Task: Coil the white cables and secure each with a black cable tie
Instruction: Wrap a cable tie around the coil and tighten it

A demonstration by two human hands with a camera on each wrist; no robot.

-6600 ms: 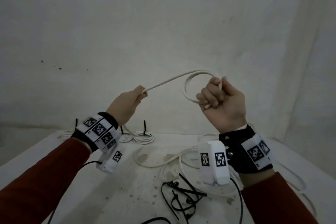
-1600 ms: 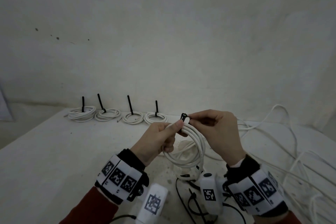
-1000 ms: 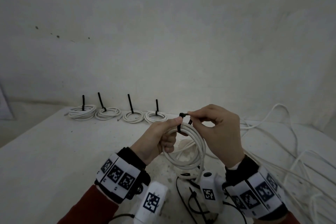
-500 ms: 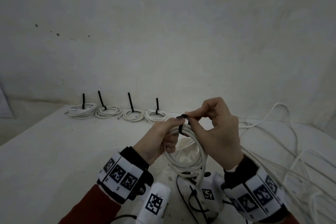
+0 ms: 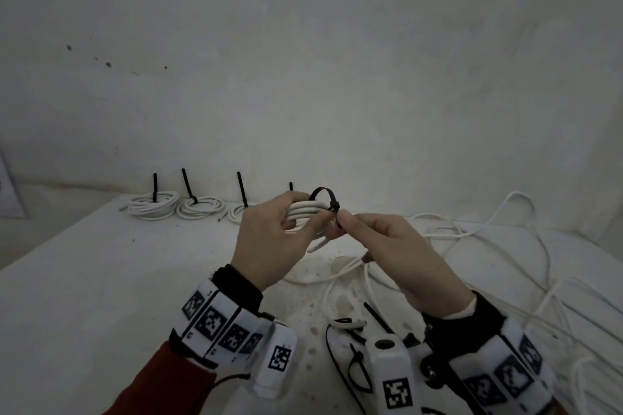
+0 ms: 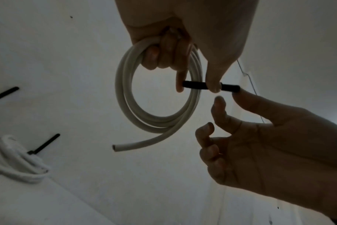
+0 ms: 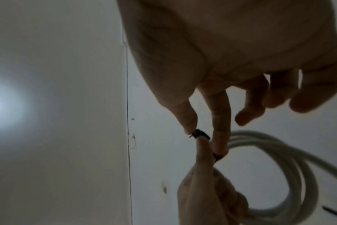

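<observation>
Head view: a coil of round white plastic cable is held in the air above the white table, in front of the bare white wall. A thin black plastic cable tie is looped loosely over the coil's top, a gap showing between loop and cable. The coil is gripped by the left hand, fingers curled through it, and its cut end hangs free below. The tie's tail is pinched by the right hand between thumb and forefinger, just beside the coil. Well behind, along the table's far edge, tied white cable coils are lined up with black tails standing upright. Loose white cables are spread over the right side; spare black ties lie near the front edge. Bare tabletop is seen on the left.
</observation>
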